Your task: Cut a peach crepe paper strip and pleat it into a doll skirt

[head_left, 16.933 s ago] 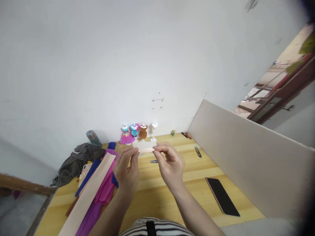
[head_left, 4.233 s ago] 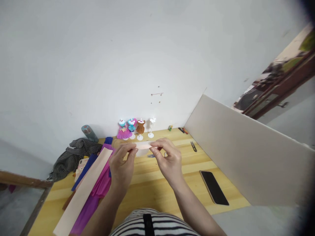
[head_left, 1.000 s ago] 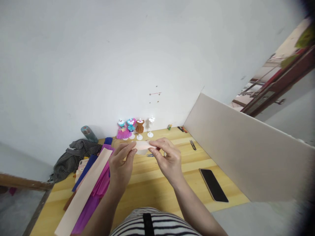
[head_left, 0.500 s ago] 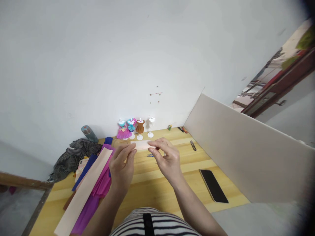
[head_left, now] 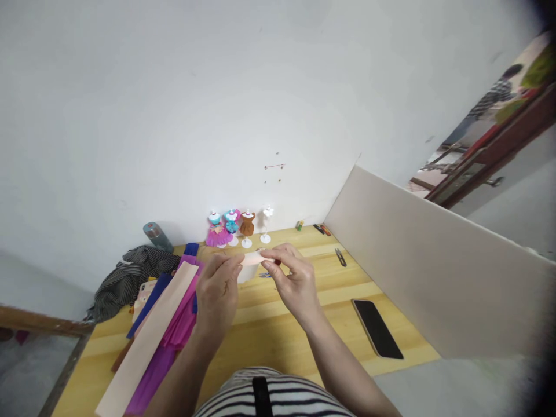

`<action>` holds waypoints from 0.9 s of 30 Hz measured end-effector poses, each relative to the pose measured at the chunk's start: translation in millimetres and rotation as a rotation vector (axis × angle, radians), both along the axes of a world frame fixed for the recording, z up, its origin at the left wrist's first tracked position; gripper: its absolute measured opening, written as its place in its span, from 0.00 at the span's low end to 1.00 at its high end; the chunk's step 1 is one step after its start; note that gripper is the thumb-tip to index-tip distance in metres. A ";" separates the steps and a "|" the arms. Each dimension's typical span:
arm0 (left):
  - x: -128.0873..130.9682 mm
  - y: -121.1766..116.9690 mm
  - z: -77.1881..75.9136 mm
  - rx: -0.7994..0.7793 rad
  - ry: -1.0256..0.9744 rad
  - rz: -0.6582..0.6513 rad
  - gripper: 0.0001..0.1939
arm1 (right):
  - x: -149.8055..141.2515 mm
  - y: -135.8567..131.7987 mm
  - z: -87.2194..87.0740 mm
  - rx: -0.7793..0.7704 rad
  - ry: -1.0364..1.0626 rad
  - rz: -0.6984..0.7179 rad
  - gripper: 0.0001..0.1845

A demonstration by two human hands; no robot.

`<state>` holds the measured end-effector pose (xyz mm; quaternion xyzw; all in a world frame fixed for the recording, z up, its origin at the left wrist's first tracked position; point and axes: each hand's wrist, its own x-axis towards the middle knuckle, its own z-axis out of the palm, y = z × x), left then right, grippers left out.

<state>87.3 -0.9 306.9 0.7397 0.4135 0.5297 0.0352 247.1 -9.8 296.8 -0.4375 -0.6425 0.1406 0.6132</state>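
Observation:
My left hand pinches one end of a small pale pink strip between thumb and fingers. My right hand grips the other end the same way. The strip is held above the table, with its upper edge bent over and a paler part hanging below. Whether it is paper or cloth I cannot tell. Behind and below the hands lie blue-handled thread snips, partly covered by my right hand. Small dress-form stands in pink, turquoise and brown outfits stand at the wall, beside a bare white one.
At left lie a long pale pink strip, purple and magenta sheets, a striped cloth and a bottle. A phone and black snips are on the right. A white panel borders the table.
The strip was flatter half a second ago; its upper edge is now bent and part hangs lower. My left hand has shifted slightly right. A person has appeared beyond the doorway.

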 end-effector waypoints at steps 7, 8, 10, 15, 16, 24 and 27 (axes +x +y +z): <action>2.8 -2.1 0.1 0.074 -0.035 0.043 0.09 | -1.0 1.4 -0.5 -0.012 0.010 0.003 0.08; 3.2 -2.1 -0.3 0.074 -0.041 0.044 0.09 | -1.2 1.4 -0.4 -0.014 0.012 0.003 0.07; 4.1 -1.9 -0.5 0.073 -0.054 0.052 0.08 | -1.8 1.2 -0.3 -0.012 0.020 0.001 0.07; 6.9 -1.1 0.4 0.040 -0.099 0.075 0.06 | -2.6 0.9 0.9 -0.015 0.040 0.000 0.05; 7.1 -0.8 -0.2 0.026 -0.114 0.080 0.06 | -2.6 0.8 1.4 -0.017 0.042 -0.002 0.05; 8.1 1.5 -17.6 -0.323 -0.435 0.055 0.03 | -2.1 0.4 2.2 -0.031 0.047 0.012 0.05; 9.2 0.9 -19.0 -0.415 -0.563 -0.013 0.05 | -2.7 0.7 1.0 -0.031 0.057 0.012 0.04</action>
